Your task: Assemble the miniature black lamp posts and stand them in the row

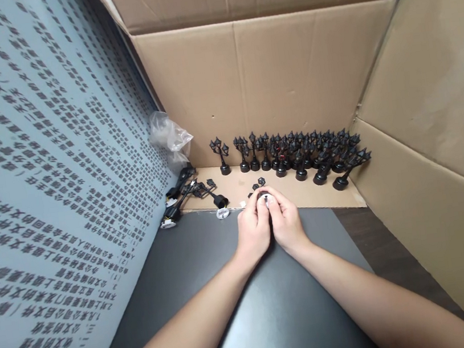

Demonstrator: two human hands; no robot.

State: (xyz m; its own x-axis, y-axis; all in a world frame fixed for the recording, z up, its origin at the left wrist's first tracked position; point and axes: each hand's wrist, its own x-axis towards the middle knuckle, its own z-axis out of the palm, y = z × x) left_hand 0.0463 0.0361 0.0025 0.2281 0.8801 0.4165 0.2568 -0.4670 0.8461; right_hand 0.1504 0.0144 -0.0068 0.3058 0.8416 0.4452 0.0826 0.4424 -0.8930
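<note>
My left hand and my right hand are together at the far edge of the dark mat, both closed around one small black model street lamp. Its lantern heads point away from me beyond my fingers. A white round base cover faces me between my thumbs, which press on it. Most of the lamp's post and base is hidden by my hands. To the left lies another lamp with its hollow base towards me and a loose white cover beside it.
Several black lamps stand crowded on the cardboard at the back right. More lamps lie at the left beside a printed panel. A clear plastic bag rests behind them. Tall cardboard walls enclose the back and right.
</note>
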